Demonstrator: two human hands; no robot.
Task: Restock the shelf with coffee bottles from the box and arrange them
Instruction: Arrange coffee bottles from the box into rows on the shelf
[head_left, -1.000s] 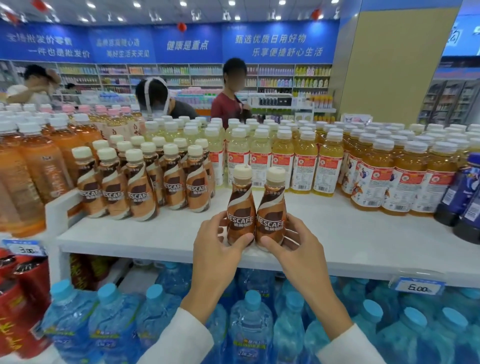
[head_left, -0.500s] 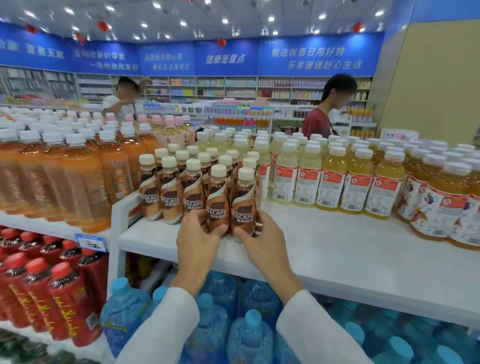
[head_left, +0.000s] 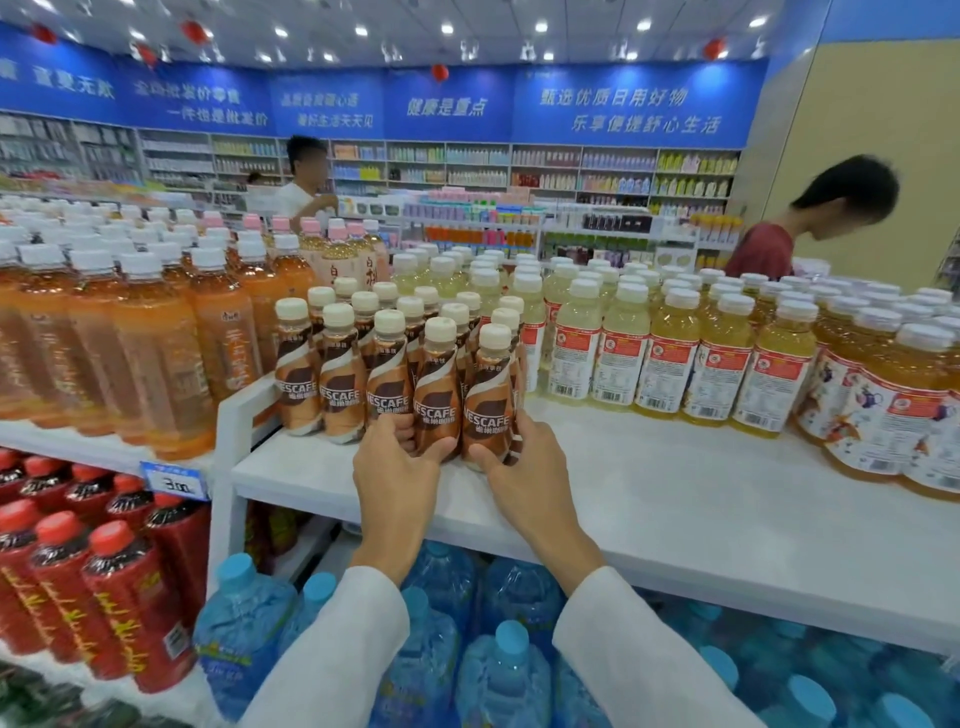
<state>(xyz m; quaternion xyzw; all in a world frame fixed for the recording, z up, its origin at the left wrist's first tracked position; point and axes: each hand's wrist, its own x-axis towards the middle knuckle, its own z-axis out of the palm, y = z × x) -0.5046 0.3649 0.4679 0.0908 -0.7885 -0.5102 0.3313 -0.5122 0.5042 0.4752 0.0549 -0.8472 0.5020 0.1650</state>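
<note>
The left hand (head_left: 397, 470) grips the base of the fourth coffee bottle (head_left: 438, 384), thumb across its front and fingers curled in behind. The right hand (head_left: 524, 470) clamps the end coffee bottle (head_left: 488, 402) the same way, thumb in front and fingers round its right side. Both bottles stand upright on the white shelf (head_left: 675, 499), touching each other, with the fourth pressed against the front row of coffee bottles (head_left: 337, 384).

A second ago this pair stood alone, well to the right of that row on bare shelf. Half a second ago it had reached the row, and now it closes the row's right end. The view has swung left with it: the person in a red shirt (head_left: 763, 249) sits far right now, and a person in white (head_left: 301, 192) shows behind the stock.

Just right of the end bottle stand yellow drink bottles (head_left: 670, 374) - close, but I cannot tell whether they touch it. Orange tea bottles (head_left: 156, 358) fill the left, beyond a white divider (head_left: 234, 415).

The hands cover both bottle bases, so their footing on the shelf is hidden. The fingers behind the bottles are out of sight. The coffee rows further back show little more than caps. On the lower tier, red bottles (head_left: 124, 597) and blue water bottles (head_left: 504, 675) are cut off by the frame and the white sleeves (head_left: 332, 660) - and the price tag (head_left: 174, 480) is blurred.
</note>
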